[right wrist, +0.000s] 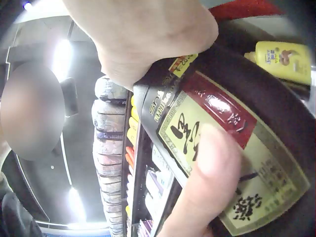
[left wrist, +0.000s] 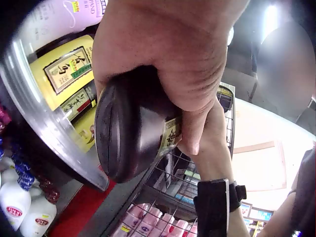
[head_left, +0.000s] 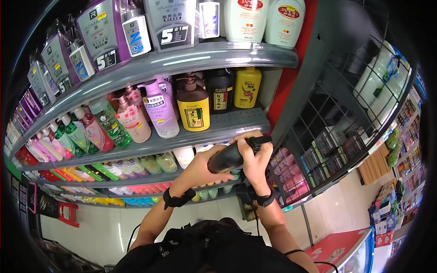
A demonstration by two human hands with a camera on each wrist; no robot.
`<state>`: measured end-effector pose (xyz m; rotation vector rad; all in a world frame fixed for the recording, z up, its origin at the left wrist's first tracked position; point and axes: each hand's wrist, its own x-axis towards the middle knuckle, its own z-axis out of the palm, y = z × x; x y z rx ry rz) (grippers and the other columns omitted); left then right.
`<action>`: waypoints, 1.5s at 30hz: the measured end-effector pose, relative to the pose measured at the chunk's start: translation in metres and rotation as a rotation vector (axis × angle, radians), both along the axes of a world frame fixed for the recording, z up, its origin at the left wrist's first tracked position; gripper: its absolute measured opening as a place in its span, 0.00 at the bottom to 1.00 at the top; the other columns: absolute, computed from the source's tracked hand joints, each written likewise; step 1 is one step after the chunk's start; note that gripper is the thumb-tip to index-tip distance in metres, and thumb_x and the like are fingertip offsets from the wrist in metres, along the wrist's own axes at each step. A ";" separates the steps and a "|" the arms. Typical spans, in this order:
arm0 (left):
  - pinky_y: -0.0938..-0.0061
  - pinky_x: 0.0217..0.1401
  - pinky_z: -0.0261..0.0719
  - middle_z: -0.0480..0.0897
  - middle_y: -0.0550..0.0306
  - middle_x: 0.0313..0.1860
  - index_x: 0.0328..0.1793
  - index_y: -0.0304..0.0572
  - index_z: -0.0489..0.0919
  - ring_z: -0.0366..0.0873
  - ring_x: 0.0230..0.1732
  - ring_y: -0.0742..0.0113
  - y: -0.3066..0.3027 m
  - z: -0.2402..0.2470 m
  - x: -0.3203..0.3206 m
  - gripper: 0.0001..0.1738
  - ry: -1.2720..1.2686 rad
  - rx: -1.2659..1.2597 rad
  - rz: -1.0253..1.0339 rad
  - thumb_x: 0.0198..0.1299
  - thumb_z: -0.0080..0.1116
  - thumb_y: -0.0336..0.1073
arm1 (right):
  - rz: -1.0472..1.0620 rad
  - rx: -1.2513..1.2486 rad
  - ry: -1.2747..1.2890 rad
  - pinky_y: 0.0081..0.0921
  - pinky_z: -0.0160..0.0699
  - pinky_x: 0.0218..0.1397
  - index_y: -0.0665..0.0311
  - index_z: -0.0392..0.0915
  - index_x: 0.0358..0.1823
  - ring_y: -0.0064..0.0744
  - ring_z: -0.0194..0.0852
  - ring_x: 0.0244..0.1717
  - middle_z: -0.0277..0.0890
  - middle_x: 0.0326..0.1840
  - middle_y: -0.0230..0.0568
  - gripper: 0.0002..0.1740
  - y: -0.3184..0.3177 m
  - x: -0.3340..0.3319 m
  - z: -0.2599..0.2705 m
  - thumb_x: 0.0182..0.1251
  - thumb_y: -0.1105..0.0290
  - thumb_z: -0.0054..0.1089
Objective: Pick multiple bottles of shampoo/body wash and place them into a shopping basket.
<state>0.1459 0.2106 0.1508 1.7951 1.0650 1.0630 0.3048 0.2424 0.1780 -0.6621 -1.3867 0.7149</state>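
Both hands hold a black pump bottle [head_left: 226, 158] tilted on its side in front of the shelf. My left hand [head_left: 203, 164] grips the bottle's body near its base, the thumb lying across it. At the neck end, my right hand [head_left: 256, 157] curls its fingers round the top, with the black pump head [head_left: 260, 140] poking out beside them. A cream and red label [right wrist: 271, 173] faces the right wrist view, partly covered by the left thumb [right wrist: 217, 158]. The base of the bottle shows in the left wrist view.
Behind the hands, a grey shelf [head_left: 236, 122] carries a brown-and-yellow pump bottle [head_left: 193, 107], another black bottle [head_left: 219, 91] and a yellow bottle [head_left: 247, 88]. A lilac bottle [head_left: 160, 111] stands left of these. A black wire rack [head_left: 314, 152] flanks the shelf on the right.
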 end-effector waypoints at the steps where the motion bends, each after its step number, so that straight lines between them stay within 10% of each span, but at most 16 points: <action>1: 0.70 0.50 0.79 0.84 0.50 0.43 0.57 0.39 0.75 0.82 0.42 0.65 -0.006 -0.004 0.001 0.34 -0.001 -0.007 0.014 0.44 0.76 0.40 | 0.019 -0.014 -0.011 0.24 0.76 0.38 0.70 0.78 0.28 0.26 0.79 0.28 0.80 0.25 0.39 0.05 -0.002 -0.001 -0.003 0.55 0.75 0.59; 7: 0.71 0.50 0.78 0.84 0.50 0.43 0.55 0.35 0.77 0.81 0.43 0.69 -0.028 -0.029 0.003 0.33 -0.056 -0.111 0.142 0.43 0.77 0.40 | 0.207 -0.109 -0.039 0.24 0.75 0.37 0.72 0.79 0.32 0.24 0.75 0.29 0.79 0.27 0.39 0.07 0.003 -0.001 -0.027 0.61 0.73 0.60; 14: 0.74 0.53 0.76 0.83 0.55 0.47 0.56 0.35 0.77 0.79 0.47 0.71 -0.067 -0.047 0.002 0.33 -0.202 -0.344 0.207 0.44 0.78 0.39 | 0.595 -0.293 -0.009 0.23 0.69 0.57 0.70 0.68 0.59 0.24 0.71 0.50 0.77 0.48 0.37 0.21 0.000 0.005 -0.081 0.68 0.69 0.56; 29: 0.74 0.54 0.76 0.83 0.55 0.47 0.57 0.35 0.76 0.79 0.48 0.71 -0.167 -0.061 -0.082 0.33 -0.255 -0.364 0.316 0.45 0.77 0.38 | 0.802 -0.402 -0.084 0.24 0.70 0.57 0.68 0.65 0.61 0.23 0.70 0.51 0.74 0.51 0.38 0.27 -0.090 -0.082 -0.098 0.64 0.67 0.64; 45: 0.73 0.51 0.77 0.84 0.52 0.44 0.54 0.31 0.78 0.80 0.44 0.69 -0.415 -0.091 -0.270 0.32 -0.284 -0.326 0.645 0.47 0.75 0.44 | 1.149 -0.476 -0.268 0.26 0.71 0.58 0.67 0.62 0.64 0.25 0.71 0.53 0.72 0.53 0.37 0.33 -0.280 -0.307 -0.137 0.61 0.67 0.68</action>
